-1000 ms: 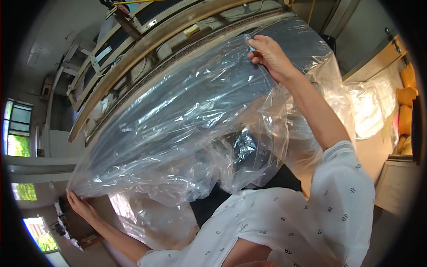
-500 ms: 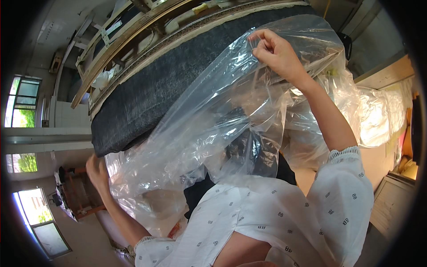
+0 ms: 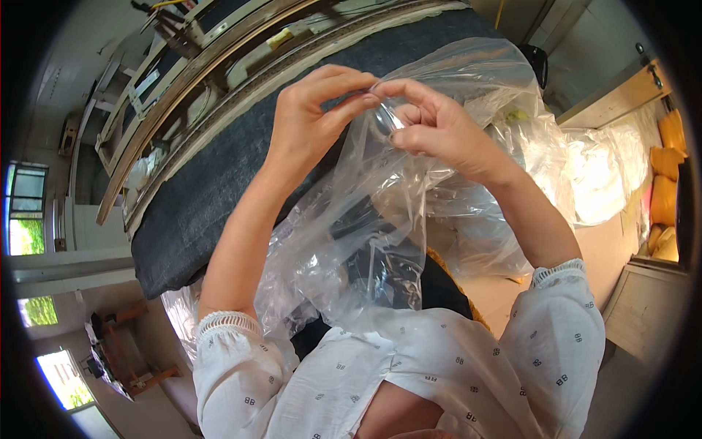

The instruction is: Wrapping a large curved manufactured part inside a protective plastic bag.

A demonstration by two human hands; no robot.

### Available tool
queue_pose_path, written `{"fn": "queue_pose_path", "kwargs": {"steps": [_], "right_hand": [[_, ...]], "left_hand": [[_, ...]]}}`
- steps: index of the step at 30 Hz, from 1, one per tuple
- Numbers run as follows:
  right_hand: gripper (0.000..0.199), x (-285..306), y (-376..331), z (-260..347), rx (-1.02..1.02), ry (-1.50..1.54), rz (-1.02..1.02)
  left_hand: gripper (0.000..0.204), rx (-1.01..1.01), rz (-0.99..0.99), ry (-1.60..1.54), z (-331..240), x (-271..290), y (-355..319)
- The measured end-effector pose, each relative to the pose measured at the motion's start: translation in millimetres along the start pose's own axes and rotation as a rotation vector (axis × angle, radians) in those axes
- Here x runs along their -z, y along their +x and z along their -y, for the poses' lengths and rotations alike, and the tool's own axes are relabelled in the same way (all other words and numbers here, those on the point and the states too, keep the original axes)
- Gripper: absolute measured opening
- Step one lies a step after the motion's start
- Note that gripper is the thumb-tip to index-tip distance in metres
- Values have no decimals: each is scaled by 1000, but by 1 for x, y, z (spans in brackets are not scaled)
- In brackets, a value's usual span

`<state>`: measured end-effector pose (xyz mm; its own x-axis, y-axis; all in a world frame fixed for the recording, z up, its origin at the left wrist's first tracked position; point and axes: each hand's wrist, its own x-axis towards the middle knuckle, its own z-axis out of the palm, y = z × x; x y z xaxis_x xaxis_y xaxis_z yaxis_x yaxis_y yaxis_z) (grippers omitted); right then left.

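A large sheet of clear plastic film (image 3: 365,212) hangs in folds in front of me, over part of a dark padded surface (image 3: 212,175). My right hand (image 3: 431,124) pinches the gathered upper edge of the film between thumb and fingers. Meeting it from the left, my left hand (image 3: 314,110) has thumb and forefinger pressed together at the same edge. The fingertips of both hands almost touch there. Below them the film falls in creases toward my white blouse (image 3: 395,351).
Beyond the padded surface runs a long machine frame with a wooden rail (image 3: 183,95). More crumpled clear plastic (image 3: 599,168) lies to the right, near orange bundles (image 3: 664,183). A wooden cabinet (image 3: 647,307) stands at the right, and a brown wooden stand (image 3: 131,351) at the left.
My left hand has risen from the film's low left end to meet my right hand at the top edge. The film's left part has dropped and bunched inward.
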<state>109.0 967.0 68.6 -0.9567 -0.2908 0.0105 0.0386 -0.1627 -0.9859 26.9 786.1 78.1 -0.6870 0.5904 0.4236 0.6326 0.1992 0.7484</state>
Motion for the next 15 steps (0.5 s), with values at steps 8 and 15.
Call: {"fn": "queue_pose_path", "kwargs": {"steps": [8,15], "right_hand": [[21,73,34,17,568,-1029,-335],[18,45,40,7,423,-896,-117]], "left_hand": [[12,243,-312,-908,30,-21,-22],[40,578,-823,-708,30,11,-51]]}}
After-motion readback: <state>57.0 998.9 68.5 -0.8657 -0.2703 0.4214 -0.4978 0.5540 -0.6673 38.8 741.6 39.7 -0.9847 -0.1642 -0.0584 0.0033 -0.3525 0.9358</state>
